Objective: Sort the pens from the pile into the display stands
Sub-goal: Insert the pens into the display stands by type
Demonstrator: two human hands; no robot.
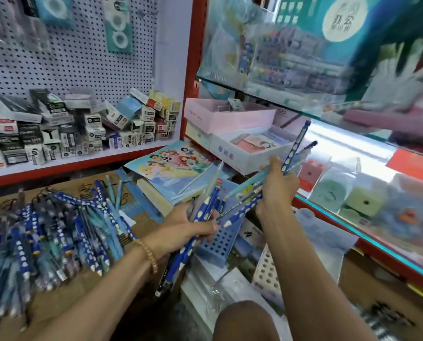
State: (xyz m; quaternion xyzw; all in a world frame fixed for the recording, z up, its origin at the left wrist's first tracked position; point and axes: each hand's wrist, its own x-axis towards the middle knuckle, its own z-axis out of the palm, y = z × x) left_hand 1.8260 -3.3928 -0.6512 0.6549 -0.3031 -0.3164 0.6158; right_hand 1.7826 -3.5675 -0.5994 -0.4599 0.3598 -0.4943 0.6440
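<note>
The pile of pens [45, 242] is the biggest mass here, spread over flattened cardboard [87, 188] toward its left edge, the barrels lying mostly parallel with their tips toward the person. Just right of the pile, low between the forearms, stands a blue display stand [218, 244] with a grid of holes on top; a white stand [267, 271] with the same sort of holes sits beside it, nearer the person. The left hand [186, 232] is clenched round a bundle of blue dotted pens [205, 207], their long axes running up and away from the wrist, directly above the blue stand. The right hand [277, 188] grasps a smaller fan of pens [294, 153] slanting up to the right. The left hand is the nearer to the blue stand, so its pens would probably need tipping upright before dropping into holes.
</note>
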